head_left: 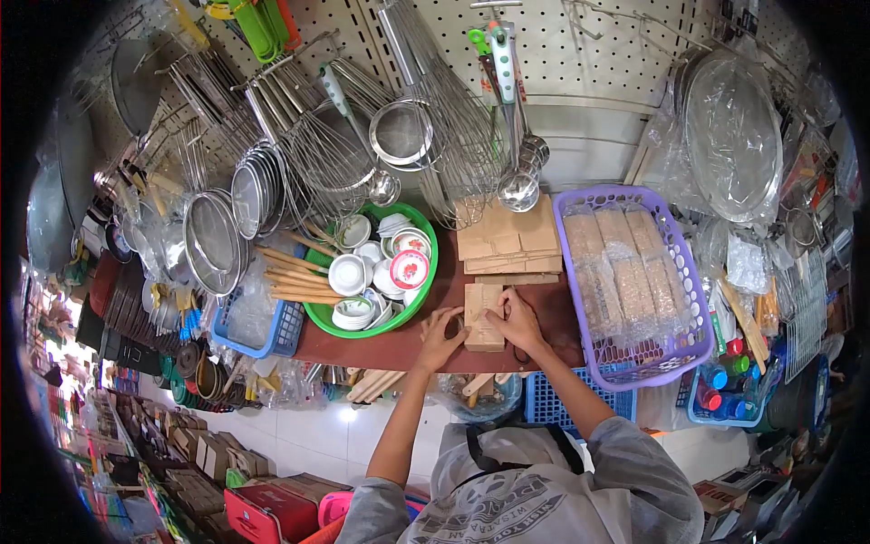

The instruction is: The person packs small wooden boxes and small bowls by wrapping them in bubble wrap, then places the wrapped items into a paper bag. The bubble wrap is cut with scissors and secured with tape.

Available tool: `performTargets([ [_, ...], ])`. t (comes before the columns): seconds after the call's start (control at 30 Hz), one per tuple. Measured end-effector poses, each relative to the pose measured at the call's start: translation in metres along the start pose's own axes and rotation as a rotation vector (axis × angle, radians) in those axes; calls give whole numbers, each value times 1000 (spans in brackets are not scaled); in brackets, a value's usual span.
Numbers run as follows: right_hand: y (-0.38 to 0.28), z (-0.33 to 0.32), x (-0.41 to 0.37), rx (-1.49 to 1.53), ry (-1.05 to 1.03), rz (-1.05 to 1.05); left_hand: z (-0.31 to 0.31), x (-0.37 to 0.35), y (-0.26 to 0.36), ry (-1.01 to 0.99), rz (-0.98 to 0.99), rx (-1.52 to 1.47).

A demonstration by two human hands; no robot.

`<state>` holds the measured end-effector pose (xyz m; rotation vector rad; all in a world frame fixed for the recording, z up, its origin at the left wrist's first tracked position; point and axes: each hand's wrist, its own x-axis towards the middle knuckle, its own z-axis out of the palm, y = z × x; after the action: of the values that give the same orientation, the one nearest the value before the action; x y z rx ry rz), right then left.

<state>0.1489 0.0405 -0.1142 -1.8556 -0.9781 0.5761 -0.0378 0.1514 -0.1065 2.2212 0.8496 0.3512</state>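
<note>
Left hand: fingers spread moderately wide, palm down, thumb and fingertips at the left side of the box; the hand (441,339) lies low over the front of the worktop.
Right hand: fingers bent over the right side of the box, the thumb on its upper face; whether this hand (518,328) pinches the cardboard, I cannot tell.
Box: a small, oblong brown cardboard box (483,313), lying between the two hands near the worktop's front edge, its long side running away from the person.
Worktop: reddish-brown, smooth surface (557,313) under the box.
Cardboard stack: flat brown cardboard pieces (507,231), piled just behind the box.
Right of the hands: a purple plastic basket (702,331) with perforated sides, holding oblong packages in clear bubble wrap (632,281).
Left of the hands: a round green plastic basin (432,272) heaped with small white bowls (347,275), some with red patterns inside; pale wooden sticks (304,283) reach over its left rim.
Farther left: a blue plastic basket (288,326) with clear plastic bags.
Behind: wire whisks (331,150), round metal strainers (401,132) and metal ladles (519,190) hanging before a white perforated panel (598,59).
</note>
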Motion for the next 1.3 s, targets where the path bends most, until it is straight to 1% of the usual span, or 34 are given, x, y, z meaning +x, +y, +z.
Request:
performTargets([
  [0.1,5,2,1,35,25,-22,7,3,-7,29,34,-215],
  [0.2,6,4,0,73,53,-39,13,8,-14,69,39,-260],
  [0.3,5,4,0,87,36,-1,18,18,-16,15,-40,-377],
  [0.4,6,5,3,58,18,48,1,15,25,20,-175,-321],
  [0.5,0,4,4,19,-7,113,14,25,11,79,-166,-272],
  [0.57,-5,2,3,-9,-16,143,19,30,2,80,-169,-284],
  [0.67,19,14,9,82,46,-41,26,32,-7,100,-162,-256],
  [0.77,32,19,16,396,-33,53,28,30,-7,116,-148,-266],
  [0.87,29,15,12,613,-104,14,20,23,9,111,-145,-288],
  [0.97,26,15,9,507,-50,-79,18,21,16,132,-124,-274],
  [1.1,29,8,9,351,-66,-63,19,23,20,174,-158,-280],
  [1.17,25,5,7,269,-56,-49,18,26,23,147,-210,-246],
  [1.2,21,4,5,259,-44,-28,18,28,22,136,-236,-226],
  [1.3,28,5,9,269,-52,-94,20,30,20,140,-246,-207],
])
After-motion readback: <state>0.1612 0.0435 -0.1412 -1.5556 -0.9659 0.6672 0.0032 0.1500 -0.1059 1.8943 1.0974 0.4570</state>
